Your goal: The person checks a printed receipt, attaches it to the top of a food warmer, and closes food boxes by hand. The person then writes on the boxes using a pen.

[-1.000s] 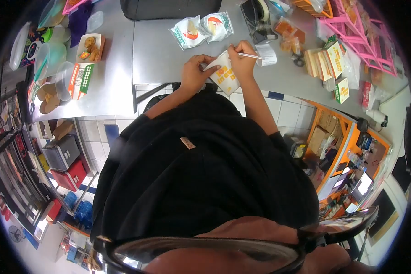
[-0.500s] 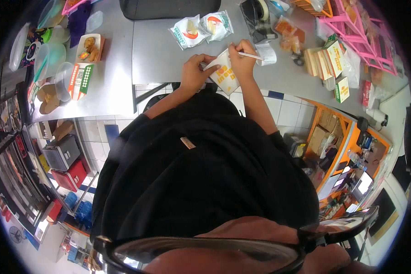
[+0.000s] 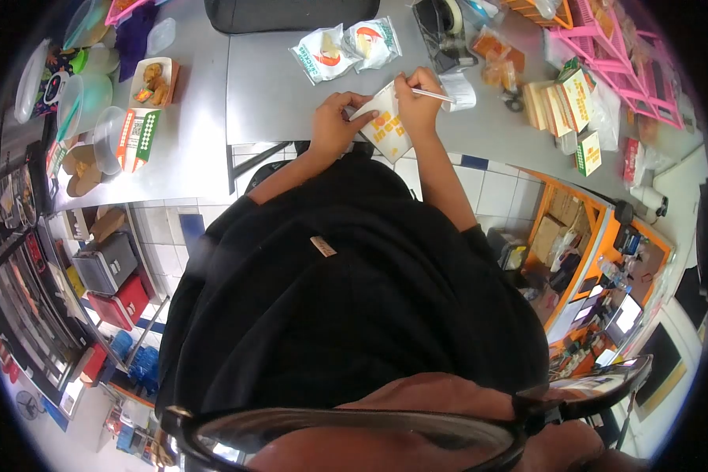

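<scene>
A white paper packet with yellow lettering [image 3: 389, 134] lies tilted at the table's front edge, its lower corner past the edge. My left hand [image 3: 337, 124] pinches its left side, thumb on top. In my right hand [image 3: 418, 98] is a thin white pen [image 3: 433, 95], held over the packet's upper right part; the tip is hidden by the fingers. Just beyond my hands are two white and green snack packets [image 3: 323, 55] [image 3: 373, 44], side by side. To the right of my right hand lies a white paper slip [image 3: 459, 90].
A food tray [image 3: 172, 82], a green and red box [image 3: 139, 140] and plastic tubs [image 3: 86, 102] stand at the left. Stacked cartons [image 3: 558, 105] and pink baskets [image 3: 606, 47] are at the right. A black tray [image 3: 291, 14] sits at the back.
The packet under my hands has turned or shifted slightly. My hands have barely moved and keep the same grips.
</scene>
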Motion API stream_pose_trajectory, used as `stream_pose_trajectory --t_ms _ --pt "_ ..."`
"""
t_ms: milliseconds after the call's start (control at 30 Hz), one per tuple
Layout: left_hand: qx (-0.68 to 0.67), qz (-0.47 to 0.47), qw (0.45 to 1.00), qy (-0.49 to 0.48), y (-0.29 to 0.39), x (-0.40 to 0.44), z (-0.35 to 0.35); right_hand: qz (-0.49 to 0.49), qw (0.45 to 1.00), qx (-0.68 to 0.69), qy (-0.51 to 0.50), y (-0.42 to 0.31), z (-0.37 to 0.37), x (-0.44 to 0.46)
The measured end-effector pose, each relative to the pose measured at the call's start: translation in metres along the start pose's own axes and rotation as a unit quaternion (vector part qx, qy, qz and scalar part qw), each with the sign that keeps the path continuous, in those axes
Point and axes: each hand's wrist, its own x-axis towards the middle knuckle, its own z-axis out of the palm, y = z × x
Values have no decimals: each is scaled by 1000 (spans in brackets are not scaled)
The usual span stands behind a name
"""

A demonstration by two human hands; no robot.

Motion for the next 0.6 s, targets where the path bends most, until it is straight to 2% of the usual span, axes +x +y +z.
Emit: stream_pose_trajectory --t_ms 300,400,467,600 --pt "8 9 1000 2 -2 0 1 8 1000 -17 18 -1 2 -1" --pt "-23 60 997 48 -7 1 5 6 1000 -13 28 6 4 -1" --pt "0 5 1000 9 -2 0 1 1 1000 -18 22 8 3 -1" --pt "14 -1 1000 2 3 0 -2 7 1000 -15 19 11 3 -2"
